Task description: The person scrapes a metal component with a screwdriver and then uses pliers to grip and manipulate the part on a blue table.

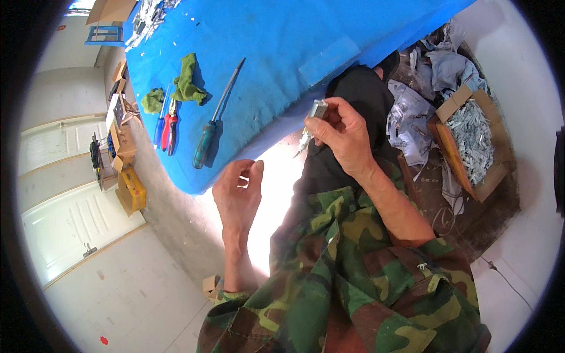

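Observation:
My right hand (341, 132) is closed around a small silvery metal part (316, 110) with a thin prong sticking out below the fingers, held over my dark trouser leg (353, 88). My left hand (238, 197) hovers lower and to the left, fingers curled with thumb and forefinger nearly pinched; I cannot tell if anything is between them. Both hands sit just off the near edge of a blue-covered table (282, 41). Camouflage sleeves cover my arms.
On the blue table lie a long screwdriver with a teal handle (215, 120), red-handled pliers (170, 129), a blue-handled tool (159, 126) and green rags (187, 79). A cardboard box of silvery parts (474, 141) stands at the right among crumpled plastic bags (412, 117). Small boxes line the left floor.

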Available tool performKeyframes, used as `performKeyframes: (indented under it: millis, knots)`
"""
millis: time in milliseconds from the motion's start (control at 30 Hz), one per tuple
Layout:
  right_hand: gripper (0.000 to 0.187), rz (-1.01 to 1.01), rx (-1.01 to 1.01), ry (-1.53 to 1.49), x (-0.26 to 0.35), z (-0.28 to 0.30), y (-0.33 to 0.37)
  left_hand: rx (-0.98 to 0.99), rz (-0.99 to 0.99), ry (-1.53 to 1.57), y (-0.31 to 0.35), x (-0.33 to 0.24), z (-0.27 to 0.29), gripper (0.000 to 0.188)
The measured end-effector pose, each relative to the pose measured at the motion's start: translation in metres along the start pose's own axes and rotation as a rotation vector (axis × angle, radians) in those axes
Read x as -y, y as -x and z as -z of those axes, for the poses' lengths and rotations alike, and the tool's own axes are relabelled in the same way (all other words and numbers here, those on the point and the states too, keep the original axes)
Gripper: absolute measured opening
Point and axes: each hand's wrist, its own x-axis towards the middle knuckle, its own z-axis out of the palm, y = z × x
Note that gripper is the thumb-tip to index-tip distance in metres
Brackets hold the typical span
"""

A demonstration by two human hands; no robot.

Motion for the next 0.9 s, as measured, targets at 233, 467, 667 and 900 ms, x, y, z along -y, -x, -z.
performKeyframes:
  millis: [233,467,667,900]
  knots:
    - [0.026,0.072,0.012,0.148,-0.007,-0.009,0.010,0.063,-0.211,0.243,-0.005,-0.043,-0.024,0.016]
    - [0.025,0.164,0.042,0.283,-0.026,-0.006,0.010,-0.097,-0.320,0.255,-0.013,-0.051,-0.036,0.025]
    - [0.028,0.270,0.068,0.386,-0.020,-0.011,0.010,-0.127,-0.324,0.205,-0.017,-0.046,-0.042,0.023]
    - [0.028,0.240,0.102,0.469,-0.017,-0.010,0.013,-0.090,-0.442,0.116,-0.022,-0.035,-0.036,0.017]
